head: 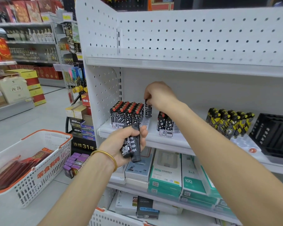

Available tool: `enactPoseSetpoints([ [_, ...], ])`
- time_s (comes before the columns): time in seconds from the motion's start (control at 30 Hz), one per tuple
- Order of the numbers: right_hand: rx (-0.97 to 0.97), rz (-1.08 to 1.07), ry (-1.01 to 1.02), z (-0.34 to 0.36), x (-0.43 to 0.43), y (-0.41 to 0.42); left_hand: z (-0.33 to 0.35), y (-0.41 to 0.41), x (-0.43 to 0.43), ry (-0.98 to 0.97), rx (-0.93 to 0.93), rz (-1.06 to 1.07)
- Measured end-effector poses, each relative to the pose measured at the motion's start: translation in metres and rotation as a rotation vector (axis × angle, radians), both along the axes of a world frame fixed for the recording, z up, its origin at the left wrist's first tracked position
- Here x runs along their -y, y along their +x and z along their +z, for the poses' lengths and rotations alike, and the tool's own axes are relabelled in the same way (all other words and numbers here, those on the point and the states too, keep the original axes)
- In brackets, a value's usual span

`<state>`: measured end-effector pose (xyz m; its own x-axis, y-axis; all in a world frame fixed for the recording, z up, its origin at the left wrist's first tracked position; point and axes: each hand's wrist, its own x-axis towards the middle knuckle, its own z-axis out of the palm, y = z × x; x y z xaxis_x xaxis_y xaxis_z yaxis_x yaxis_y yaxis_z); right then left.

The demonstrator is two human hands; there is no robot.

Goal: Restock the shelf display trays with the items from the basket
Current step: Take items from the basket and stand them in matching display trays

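- The right hand (158,93) reaches into the middle shelf (153,141). Its grip is closed on the top of one black-and-white lighter (148,110), pinched by curled fingertips.
- That lighter stands upright just beside the right edge of a packed block of red-topped lighters (127,111), at the back of the left display tray (104,128).
- The left hand (121,144) is in front of the shelf edge, lower and nearer the camera. Its grip is wrapped round a small bundle of black lighters (133,147) with white lettering, and a gold bangle (108,156) sits on the wrist.
- To the right of the packed tray, a few star-patterned lighters (165,122) stand in a second clear tray (176,136), most of whose slots are bare.
- Further right is a row of yellow-and-black lighters (229,123), then a black tray (274,132).
- A white basket (39,163) with an orange rim sits at the left and holds red packets (21,167).
- The rim of another basket (113,219) shows at the bottom edge; its contents are hidden.
- Boxed chargers (165,173) fill the shelf below.
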<state>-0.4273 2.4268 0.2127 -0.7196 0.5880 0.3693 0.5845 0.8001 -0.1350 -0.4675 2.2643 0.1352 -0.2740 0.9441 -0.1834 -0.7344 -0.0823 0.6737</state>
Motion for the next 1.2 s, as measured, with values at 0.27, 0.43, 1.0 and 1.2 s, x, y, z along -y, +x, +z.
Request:
enactPoseSetpoints([
  [0.27,0.087,0.038,-0.005,-0.007,-0.008,-0.007,-0.003,-0.003,0.006,0.004,0.009,-0.001],
  [0.43,0.057,-0.008,0.110,-0.007,0.004,0.001,-0.003,0.000,0.009,0.043,-0.003,-0.007],
  [1.0,-0.284,0.357,-0.667,-0.030,0.085,0.103,-0.002,0.046,0.025,0.120,-0.139,-0.058],
  [1.2,-0.614,0.273,-0.817,-0.036,0.074,0.197,-0.006,0.098,0.001,0.029,-0.047,-0.235],
])
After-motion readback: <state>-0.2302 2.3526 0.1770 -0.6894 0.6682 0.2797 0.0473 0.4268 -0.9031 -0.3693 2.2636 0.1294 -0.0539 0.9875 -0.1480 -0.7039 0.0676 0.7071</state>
